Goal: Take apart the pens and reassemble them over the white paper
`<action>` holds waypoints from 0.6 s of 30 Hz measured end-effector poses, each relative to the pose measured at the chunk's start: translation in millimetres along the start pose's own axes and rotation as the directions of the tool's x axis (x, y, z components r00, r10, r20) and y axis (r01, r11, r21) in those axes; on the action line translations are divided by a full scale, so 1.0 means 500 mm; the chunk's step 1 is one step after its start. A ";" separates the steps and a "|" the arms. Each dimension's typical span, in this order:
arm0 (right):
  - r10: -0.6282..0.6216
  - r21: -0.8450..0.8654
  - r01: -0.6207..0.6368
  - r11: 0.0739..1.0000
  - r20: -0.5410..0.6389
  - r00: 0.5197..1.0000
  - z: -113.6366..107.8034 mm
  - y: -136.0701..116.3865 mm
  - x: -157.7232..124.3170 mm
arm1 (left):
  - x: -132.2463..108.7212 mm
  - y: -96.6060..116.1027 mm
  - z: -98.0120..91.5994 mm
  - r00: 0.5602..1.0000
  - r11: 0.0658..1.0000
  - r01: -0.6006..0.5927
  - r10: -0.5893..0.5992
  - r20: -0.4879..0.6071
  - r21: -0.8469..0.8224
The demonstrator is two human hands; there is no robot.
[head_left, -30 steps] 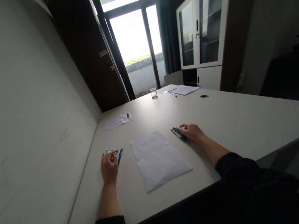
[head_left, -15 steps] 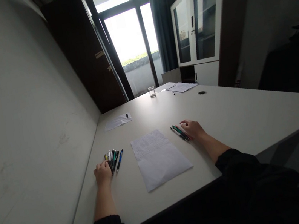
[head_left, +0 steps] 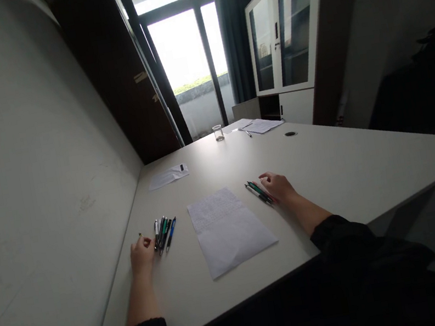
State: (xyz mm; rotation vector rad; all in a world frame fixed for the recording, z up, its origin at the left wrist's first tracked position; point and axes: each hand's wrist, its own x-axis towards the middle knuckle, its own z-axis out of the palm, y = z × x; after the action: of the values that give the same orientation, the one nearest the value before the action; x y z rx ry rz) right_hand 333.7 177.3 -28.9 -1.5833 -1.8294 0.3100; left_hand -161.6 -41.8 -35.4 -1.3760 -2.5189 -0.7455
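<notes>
- left hand [head_left: 140, 251] pinched on a mostly hidden pen [head_left: 140, 235], just beside the pen pile [head_left: 165, 233]
- right hand [head_left: 280, 187] half-curled by a green pen [head_left: 259, 190], can't tell if it's gripping

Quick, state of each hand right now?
Left hand: curled, apparently holding a pen, mostly hidden.
Right hand: loosely curled beside the green pen; can't tell if it grips anything.

The pens [head_left: 163, 233] are green, black, blue; paper [head_left: 229, 233] white.
</notes>
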 end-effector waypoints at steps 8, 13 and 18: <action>0.000 0.046 0.002 0.999 -0.039 0.999 -0.003 -0.015 -0.008 | 0.007 -0.006 0.005 0.994 0.992 0.109 -0.109 -0.003 0.063; -0.021 0.095 0.026 0.995 -0.057 0.998 -0.009 -0.031 -0.014 | -0.003 -0.003 -0.004 0.992 0.989 0.128 -0.127 -0.011 0.072; -0.064 0.155 0.077 0.985 -0.090 0.994 -0.013 -0.047 -0.023 | -0.012 0.008 -0.025 0.977 0.970 0.203 -0.210 -0.040 -0.130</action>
State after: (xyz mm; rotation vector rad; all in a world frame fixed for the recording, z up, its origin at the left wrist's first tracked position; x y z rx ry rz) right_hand 319.7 159.6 -13.9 -1.3989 -1.7469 0.3422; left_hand -156.0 -50.9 -25.4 -1.1218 -2.6408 -0.9803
